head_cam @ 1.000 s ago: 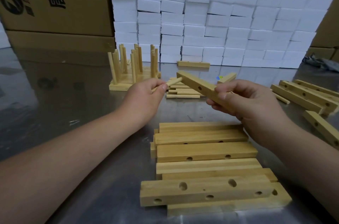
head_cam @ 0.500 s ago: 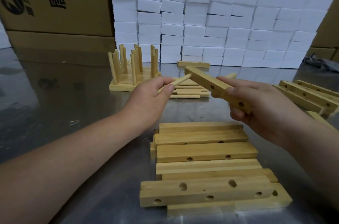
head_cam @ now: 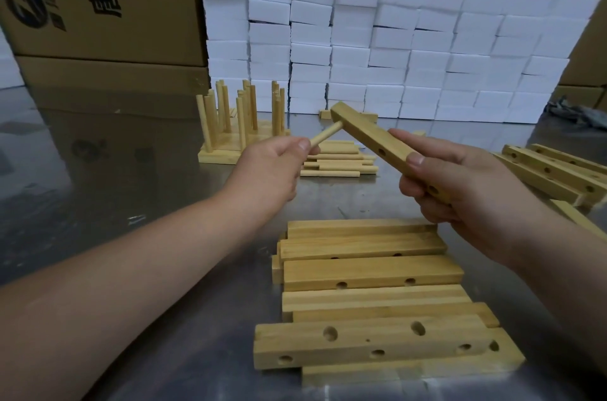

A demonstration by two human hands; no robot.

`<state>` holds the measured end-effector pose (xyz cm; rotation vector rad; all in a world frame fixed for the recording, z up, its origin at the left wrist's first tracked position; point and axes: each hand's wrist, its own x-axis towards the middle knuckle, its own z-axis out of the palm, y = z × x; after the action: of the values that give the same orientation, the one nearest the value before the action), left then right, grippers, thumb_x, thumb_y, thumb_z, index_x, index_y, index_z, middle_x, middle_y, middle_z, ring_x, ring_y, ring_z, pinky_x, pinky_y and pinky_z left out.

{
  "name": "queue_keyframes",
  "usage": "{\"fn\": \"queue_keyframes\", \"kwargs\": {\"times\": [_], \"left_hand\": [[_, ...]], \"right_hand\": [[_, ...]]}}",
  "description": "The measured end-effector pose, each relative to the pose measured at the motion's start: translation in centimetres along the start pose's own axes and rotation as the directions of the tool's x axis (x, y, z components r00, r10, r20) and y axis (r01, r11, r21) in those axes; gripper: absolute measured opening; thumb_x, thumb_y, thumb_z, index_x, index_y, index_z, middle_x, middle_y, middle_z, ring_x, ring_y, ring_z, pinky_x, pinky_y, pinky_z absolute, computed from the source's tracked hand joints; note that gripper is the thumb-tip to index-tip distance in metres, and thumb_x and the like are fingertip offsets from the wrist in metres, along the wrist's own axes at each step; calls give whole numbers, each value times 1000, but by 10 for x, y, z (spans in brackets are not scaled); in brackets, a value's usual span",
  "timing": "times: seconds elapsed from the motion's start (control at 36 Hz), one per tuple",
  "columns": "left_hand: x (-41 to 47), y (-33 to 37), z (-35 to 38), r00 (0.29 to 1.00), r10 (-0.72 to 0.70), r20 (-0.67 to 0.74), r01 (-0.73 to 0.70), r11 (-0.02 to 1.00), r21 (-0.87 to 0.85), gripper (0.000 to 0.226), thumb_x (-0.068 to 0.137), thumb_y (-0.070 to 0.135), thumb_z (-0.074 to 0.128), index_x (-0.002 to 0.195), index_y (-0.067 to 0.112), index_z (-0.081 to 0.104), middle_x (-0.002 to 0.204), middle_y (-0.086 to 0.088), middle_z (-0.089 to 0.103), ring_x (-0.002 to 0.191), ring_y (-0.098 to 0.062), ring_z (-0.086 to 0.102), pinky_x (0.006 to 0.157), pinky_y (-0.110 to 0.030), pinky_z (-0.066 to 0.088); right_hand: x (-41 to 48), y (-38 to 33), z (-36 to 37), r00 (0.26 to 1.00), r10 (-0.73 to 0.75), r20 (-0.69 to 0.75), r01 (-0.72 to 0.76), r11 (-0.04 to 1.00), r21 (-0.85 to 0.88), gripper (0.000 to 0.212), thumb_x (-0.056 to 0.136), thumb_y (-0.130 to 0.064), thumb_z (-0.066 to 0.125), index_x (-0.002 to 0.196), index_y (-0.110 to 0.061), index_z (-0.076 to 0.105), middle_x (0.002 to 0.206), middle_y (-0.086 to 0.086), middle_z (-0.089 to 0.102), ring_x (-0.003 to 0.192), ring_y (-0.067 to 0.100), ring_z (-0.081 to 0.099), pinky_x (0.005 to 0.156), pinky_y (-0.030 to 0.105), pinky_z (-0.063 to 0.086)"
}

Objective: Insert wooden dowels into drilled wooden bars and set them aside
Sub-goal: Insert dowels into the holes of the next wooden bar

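Insertion step: left hand pinches dowel, tip at bar far end; right hand grips bar's near end. Next: push dowel home (seating depth hidden).

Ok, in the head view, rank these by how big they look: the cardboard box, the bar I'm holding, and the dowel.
1. cardboard box, largest though farther back
2. bar
3. dowel, partly hidden in the hand

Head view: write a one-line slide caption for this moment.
Left hand holds a dowel against the far end of a drilled bar gripped by the right hand.
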<state>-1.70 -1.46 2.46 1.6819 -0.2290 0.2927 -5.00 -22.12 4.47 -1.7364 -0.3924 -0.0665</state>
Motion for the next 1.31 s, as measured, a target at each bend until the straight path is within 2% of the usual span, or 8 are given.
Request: {"fn": "queue_keyframes", "kwargs": {"times": [0.28,0.44,0.56,0.69,0.83,0.94,1.14,1.31], "left_hand": [[8,-4,-5,984,-88,156,125,962,-243,31,99,23,40,80,7,59,40,10,31,32,-5,24,35,-16,25],[24,-12,-8,989,-135,63,145,973,-182,43,99,43,28,99,19,63,59,5,58,50,-9,50,49,-23,45],[30,-29,-19,999,-53,-7,53,957,285,27,99,24,36,117,28,55,119,4,55,95,-8,51,81,-20,41],[30,-40,-14,924,-64,376,-260,615,744,52,98,19,35,147,23,19,156,9,5,142,-7,2,105,-19,2],[29,-37,-12,870,-188,455,-321,484,814,50,100,30,27,148,17,18,156,3,12,142,-11,8,111,-26,8],[27,-34,-8,938,-81,338,-266,454,850,41,97,34,37,135,20,42,139,-1,41,127,-19,35,100,-32,28],[26,-35,-10,898,-98,429,-321,522,790,48,98,30,37,145,25,27,152,5,23,138,-14,20,108,-26,17],[24,-31,-9,923,-15,384,-323,514,795,21,90,31,53,107,26,65,108,4,58,101,-15,50,90,-38,42]], "right_hand": [[-2,-2,4,1000,-31,-3,31,999,-25,33,95,-17,44,117,-38,57,57,-4,49,50,9,31,45,20,26],[0,-1,12,983,-101,-153,94,994,-47,32,97,-19,43,104,-46,58,60,-2,61,50,14,33,46,21,30],[5,3,4,919,-61,-390,73,997,17,31,99,-26,38,129,-33,46,59,-6,63,47,11,39,48,21,34],[13,8,2,867,96,-489,-33,990,135,27,99,-29,31,87,-26,55,56,-5,64,42,13,38,52,30,31],[17,12,3,861,163,-481,-71,976,204,24,98,-28,33,88,-24,54,53,-4,63,37,11,38,52,29,33],[17,16,4,868,165,-469,-78,977,199,23,98,-30,34,89,-24,54,53,-6,62,36,9,39,52,29,33],[18,15,6,848,218,-484,-110,964,241,25,100,-30,33,87,-21,53,48,-6,60,37,10,38,51,27,33],[19,15,3,829,244,-503,-117,955,271,27,100,-32,34,84,-20,53,53,-2,55,41,11,37,48,23,34]]}}
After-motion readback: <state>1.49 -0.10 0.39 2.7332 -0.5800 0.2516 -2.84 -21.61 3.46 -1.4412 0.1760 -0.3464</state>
